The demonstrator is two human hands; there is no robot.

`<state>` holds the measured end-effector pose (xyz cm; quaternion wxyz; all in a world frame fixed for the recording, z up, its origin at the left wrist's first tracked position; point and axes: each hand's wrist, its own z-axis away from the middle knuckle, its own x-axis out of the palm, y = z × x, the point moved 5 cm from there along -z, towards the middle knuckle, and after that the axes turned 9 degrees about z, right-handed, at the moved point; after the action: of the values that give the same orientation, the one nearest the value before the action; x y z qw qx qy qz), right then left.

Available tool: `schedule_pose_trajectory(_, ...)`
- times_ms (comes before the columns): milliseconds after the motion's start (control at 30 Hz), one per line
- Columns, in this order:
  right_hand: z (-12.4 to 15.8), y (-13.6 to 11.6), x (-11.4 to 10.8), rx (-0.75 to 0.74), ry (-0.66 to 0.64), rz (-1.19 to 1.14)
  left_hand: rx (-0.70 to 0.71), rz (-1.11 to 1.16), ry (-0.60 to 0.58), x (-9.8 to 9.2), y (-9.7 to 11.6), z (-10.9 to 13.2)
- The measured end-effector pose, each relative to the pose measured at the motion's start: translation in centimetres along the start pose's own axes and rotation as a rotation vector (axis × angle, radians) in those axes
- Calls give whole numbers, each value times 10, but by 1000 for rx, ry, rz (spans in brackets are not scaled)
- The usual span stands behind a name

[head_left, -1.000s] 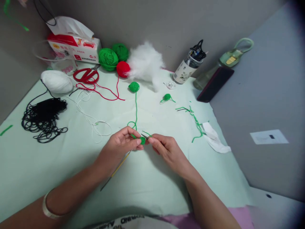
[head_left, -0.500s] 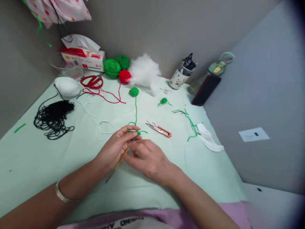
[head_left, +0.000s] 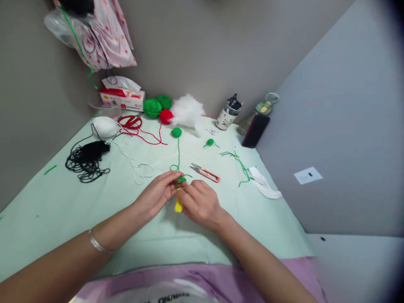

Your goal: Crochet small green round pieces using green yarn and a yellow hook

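Observation:
Pinched in the fingers of my left hand [head_left: 160, 188] is a small green crochet piece [head_left: 181, 180]. A strand of green yarn runs from it to a small green yarn ball [head_left: 176, 132] farther back. My right hand [head_left: 200, 201] is closed round a crochet hook [head_left: 178, 202] with a yellow handle, held right at the crochet piece. The fingers hide the hook's tip. Just beyond my right hand lie thread snips [head_left: 206, 172] with orange handles.
At left are black yarn [head_left: 86, 160], a white yarn ball [head_left: 105, 127] and red scissors [head_left: 130, 122]. Along the back stand a tissue box [head_left: 126, 101], white stuffing [head_left: 188, 111], a pen holder [head_left: 227, 118] and a phone [head_left: 256, 131]. Green yarn scraps [head_left: 243, 168] lie right.
The hook has swung from lying slantwise under my left hand to standing in my right fist, its yellow handle pointing toward me. The view has tilted up, showing more of the hanging cloth.

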<state>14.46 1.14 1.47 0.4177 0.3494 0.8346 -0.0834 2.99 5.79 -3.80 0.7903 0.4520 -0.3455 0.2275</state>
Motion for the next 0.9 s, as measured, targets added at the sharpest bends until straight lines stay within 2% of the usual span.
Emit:
schedule_pose_trajectory(133,4,20,-34,441,119,-304,-29,-69,-85,13,2,21)
schedule_pose_trajectory(200,12,27,-44,676,157,-483,-66,-127,-131,20,1,33)
schedule_pose_trajectory(300,28,33,-47,998,192,-730,-123,-242,-190,31,-4,48)
schedule_pose_trajectory(433,41,31,-35,1254,280,-1120,-126,-305,-208,37,-9,61)
schedule_pose_trajectory(533,46,25,-23,1377,304,-1365,-121,-316,-203,37,-10,66)
schedule_pose_trajectory(633,51,17,-16,1422,331,-1432,-113,-320,-204,35,-13,72)
schedule_pose_trajectory(800,55,2,-17,1320,317,-1261,-26,-366,-178,34,-20,68)
schedule_pose_trajectory(900,56,-1,-23,1268,334,-1123,32,-498,-195,34,-18,61)
